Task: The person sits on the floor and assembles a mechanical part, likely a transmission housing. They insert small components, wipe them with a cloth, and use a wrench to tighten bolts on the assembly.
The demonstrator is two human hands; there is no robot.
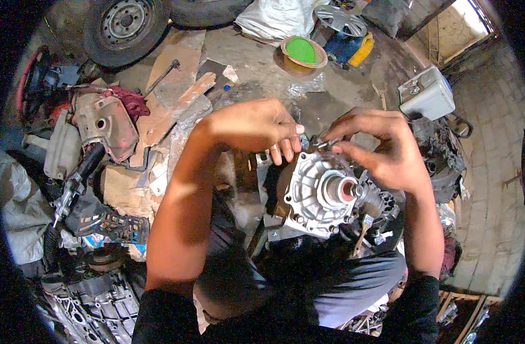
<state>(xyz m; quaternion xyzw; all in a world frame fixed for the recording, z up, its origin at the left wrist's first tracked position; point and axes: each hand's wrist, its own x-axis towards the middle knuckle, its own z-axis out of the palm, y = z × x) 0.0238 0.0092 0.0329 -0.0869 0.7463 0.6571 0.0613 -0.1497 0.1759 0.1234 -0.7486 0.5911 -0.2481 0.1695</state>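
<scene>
A silver ribbed metal housing (308, 198), which looks like a gearbox casing, stands between my knees. A round collar with a reddish ring and a shaft end (348, 189) faces up from it. My left hand (262, 131) hangs over the housing's far left edge, fingers pointing down and slightly apart, with nothing visible in them. Beyond the far rim, my right hand (383, 146) pinches a small metal piece (320, 143) between thumb and forefinger; its exact kind is too small to tell. A brush with a wooden handle (363, 234) lies by the housing's near right side.
Wheels (125, 26) stand at the far left. Cardboard pieces (171, 74) and a wrench-like bar (162, 77) lie left of centre. A bowl with something green (300, 53) sits far ahead. A grey container (426, 94) stands right, and an engine part (90, 309) near left.
</scene>
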